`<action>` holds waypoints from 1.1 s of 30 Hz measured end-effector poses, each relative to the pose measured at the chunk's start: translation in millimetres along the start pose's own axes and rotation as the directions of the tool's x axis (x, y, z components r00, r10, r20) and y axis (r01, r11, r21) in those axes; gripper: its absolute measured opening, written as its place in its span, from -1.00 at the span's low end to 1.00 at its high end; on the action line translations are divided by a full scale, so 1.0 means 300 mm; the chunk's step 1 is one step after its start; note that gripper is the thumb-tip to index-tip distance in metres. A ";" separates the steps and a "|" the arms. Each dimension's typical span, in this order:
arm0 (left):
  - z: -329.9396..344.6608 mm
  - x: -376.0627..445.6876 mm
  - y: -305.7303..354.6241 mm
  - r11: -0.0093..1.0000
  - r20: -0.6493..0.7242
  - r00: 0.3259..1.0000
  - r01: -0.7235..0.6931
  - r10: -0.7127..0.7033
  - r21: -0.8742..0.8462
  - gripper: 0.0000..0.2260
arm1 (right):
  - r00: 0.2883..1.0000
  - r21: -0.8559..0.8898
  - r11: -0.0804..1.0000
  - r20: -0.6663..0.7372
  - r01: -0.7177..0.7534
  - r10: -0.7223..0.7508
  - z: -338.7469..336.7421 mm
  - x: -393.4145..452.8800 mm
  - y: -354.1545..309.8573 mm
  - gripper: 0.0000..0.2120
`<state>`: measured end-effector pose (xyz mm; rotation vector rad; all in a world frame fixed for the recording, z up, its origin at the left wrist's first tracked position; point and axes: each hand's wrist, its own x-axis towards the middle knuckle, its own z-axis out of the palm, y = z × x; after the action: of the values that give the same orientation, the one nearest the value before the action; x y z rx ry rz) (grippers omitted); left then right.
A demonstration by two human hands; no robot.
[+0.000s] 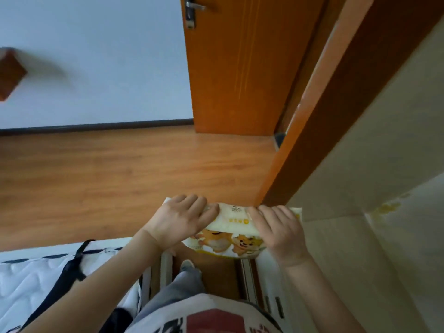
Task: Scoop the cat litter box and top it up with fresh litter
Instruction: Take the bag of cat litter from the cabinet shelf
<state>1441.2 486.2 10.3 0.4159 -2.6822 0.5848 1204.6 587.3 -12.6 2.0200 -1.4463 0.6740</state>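
I hold a cream and yellow litter bag (231, 233) printed with cartoon cats in front of my waist, well above the wooden floor. My left hand (179, 218) grips the left end of its folded top edge. My right hand (278, 228) grips the right end, fingers curled over the fold. The lower part of the bag hangs down between my hands. No litter box or scoop is in view.
An orange wooden door (240, 68) stands ahead, its frame (319, 131) to the right. A large cardboard box (374, 212) fills the right side. A white mattress (36, 275) with a black strap (69, 270) lies at lower left. My foot (188, 266) is on the floor.
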 end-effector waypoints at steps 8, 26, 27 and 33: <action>0.064 -0.186 -0.323 0.966 0.091 0.965 0.238 -0.247 0.097 -0.69 | 0.987 0.184 0.970 -0.048 0.158 -0.152 0.362 0.374 -0.076 -0.87; 0.335 -0.327 -1.201 0.765 0.137 0.770 0.562 -0.623 0.314 -0.80 | 0.897 0.325 0.836 -0.174 0.442 -0.406 1.205 1.295 -0.124 -0.82; 0.358 -0.333 -1.248 0.744 0.151 0.744 0.585 -0.651 0.323 -0.80 | 0.885 0.342 0.816 -0.179 0.466 -0.430 1.264 1.352 -0.126 -0.84; 0.441 -0.364 -1.481 0.531 0.129 0.532 0.730 -0.837 0.430 -0.78 | 0.786 0.464 0.641 -0.267 0.612 -0.557 1.559 1.713 -0.180 -0.86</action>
<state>1658.7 62.4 5.0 1.8712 -2.2388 0.6831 1441.8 -68.0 -6.4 2.6357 -0.4627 0.9235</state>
